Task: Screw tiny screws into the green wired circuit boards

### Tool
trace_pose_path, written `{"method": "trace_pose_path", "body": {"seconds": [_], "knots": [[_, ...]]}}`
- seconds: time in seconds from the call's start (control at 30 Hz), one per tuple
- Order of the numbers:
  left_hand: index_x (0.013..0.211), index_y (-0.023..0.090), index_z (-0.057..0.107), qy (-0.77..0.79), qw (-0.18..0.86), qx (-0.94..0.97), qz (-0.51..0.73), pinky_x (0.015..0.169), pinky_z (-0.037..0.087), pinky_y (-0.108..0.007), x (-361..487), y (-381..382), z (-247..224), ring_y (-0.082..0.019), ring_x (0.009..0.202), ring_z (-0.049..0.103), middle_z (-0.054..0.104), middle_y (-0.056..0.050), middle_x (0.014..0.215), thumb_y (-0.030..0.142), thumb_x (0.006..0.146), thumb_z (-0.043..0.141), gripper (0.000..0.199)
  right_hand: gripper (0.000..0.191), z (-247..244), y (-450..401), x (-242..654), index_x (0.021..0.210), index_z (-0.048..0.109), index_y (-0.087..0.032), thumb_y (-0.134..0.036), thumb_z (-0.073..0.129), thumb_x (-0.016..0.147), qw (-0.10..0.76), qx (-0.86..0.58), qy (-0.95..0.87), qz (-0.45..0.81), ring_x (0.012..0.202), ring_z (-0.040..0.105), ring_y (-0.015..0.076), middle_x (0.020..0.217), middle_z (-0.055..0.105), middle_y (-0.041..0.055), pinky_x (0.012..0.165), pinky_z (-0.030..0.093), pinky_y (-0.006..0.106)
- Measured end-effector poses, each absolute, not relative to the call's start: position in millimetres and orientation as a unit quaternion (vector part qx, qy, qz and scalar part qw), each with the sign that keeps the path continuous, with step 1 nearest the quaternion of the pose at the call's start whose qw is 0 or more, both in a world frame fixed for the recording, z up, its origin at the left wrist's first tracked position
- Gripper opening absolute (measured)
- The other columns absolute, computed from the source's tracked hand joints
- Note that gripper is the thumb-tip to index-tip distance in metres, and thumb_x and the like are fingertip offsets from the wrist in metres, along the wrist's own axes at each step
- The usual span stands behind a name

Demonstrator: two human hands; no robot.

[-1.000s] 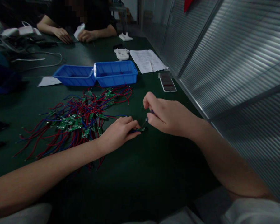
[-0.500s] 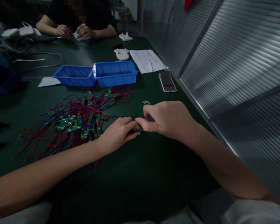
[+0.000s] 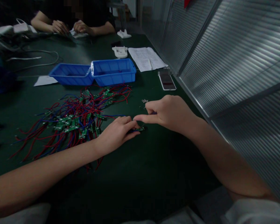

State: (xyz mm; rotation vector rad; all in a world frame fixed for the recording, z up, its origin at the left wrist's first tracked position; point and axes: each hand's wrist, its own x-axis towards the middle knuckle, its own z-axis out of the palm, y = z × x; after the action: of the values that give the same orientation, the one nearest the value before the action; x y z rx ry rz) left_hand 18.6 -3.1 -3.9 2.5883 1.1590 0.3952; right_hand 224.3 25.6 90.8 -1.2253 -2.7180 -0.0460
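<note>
My left hand is closed in a pinch on a small green circuit board, whose end sticks out past the fingertips. Blue wire shows beside the fingers. Just right of and above the board, my right hand is curled, with its thumb stretched toward the left fingertips. A bit of something bluish shows inside its bent fingers; what it is stays hidden. Left of my hands lies a tangled heap of wired circuit boards with red and blue leads. A little pile of tiny metal parts lies beyond my right hand.
Two blue plastic bins stand behind the heap. A phone and printed papers lie near the blind-covered partition on the right. White plastic parts sit farther back. Across the green table, a person works with both hands.
My right hand has risen slightly away from the board, and its thumb has straightened. More of the board's end shows. My left hand keeps its pinch. The view has shifted slightly.
</note>
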Motion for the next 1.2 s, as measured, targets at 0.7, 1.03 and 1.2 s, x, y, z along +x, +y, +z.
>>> {"method": "trace_pose_path", "body": {"seconds": [0.7, 1.03, 1.2], "knots": [[0.100, 0.019, 0.057, 0.403, 0.147, 0.894, 0.129, 0.075, 0.043, -0.033, 17, 1, -9, -0.019, 0.085, 0.053, 0.055, -0.005, 0.091, 0.040, 0.089, 0.049, 0.025, 0.048, 93, 11, 219, 0.083, 0.060, -0.018, -0.053, 0.029, 0.090, 0.074, -0.412, -0.906, -0.066, 0.064, 0.054, 0.0167, 0.068, 0.060, 0.0059, 0.053, 0.021, 0.026], [0.100, 0.020, 0.060, 0.391, 0.153, 0.891, 0.174, 0.078, 0.046, -0.033, 17, 0, -6, -0.019, 0.085, 0.055, 0.058, -0.005, 0.089, 0.039, 0.088, 0.050, 0.024, 0.035, 99, 18, 226, 0.098, 0.056, -0.017, -0.039, 0.028, 0.095, 0.049, -0.269, -0.962, -0.025, 0.066, 0.054, 0.0144, 0.074, 0.061, 0.0045, 0.056, 0.025, 0.026], [0.102, 0.021, 0.059, 0.400, 0.168, 0.888, 0.153, 0.080, 0.045, -0.034, 15, 1, -9, -0.020, 0.092, 0.055, 0.059, -0.006, 0.100, 0.040, 0.089, 0.049, 0.026, 0.053, 90, 11, 219, 0.077, 0.061, -0.018, -0.053, 0.025, 0.092, 0.089, -0.378, -0.919, -0.070, 0.062, 0.055, 0.0156, 0.063, 0.059, 0.0050, 0.054, 0.019, 0.026]]}}
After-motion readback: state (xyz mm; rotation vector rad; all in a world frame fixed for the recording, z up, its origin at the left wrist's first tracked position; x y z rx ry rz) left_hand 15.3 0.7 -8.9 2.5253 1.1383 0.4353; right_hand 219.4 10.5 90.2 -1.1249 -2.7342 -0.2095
